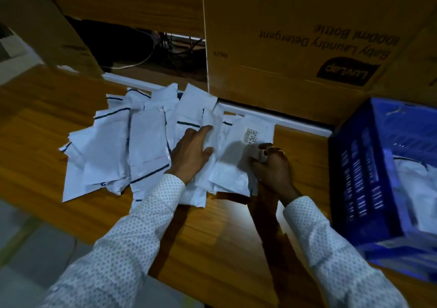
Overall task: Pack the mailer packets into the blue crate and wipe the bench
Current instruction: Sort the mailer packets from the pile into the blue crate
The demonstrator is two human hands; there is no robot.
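Observation:
A loose heap of several white mailer packets [123, 147] lies spread across the wooden bench [212, 236]. My left hand [191, 151] rests flat on the heap's right part, fingers spread over a packet. My right hand [272, 163] pinches the right edge of a white packet with a barcode label [241, 156], thumb on top. The blue crate [359, 173] stands at the bench's right end and holds white packets [418, 189] inside.
Large cardboard boxes [307, 35] stand right behind the bench, one printed with detergent text. A dark gap with cables [151, 47] opens at the back left. A white rail [295, 123] runs along the bench's far edge. Grey floor [35, 248] shows at lower left.

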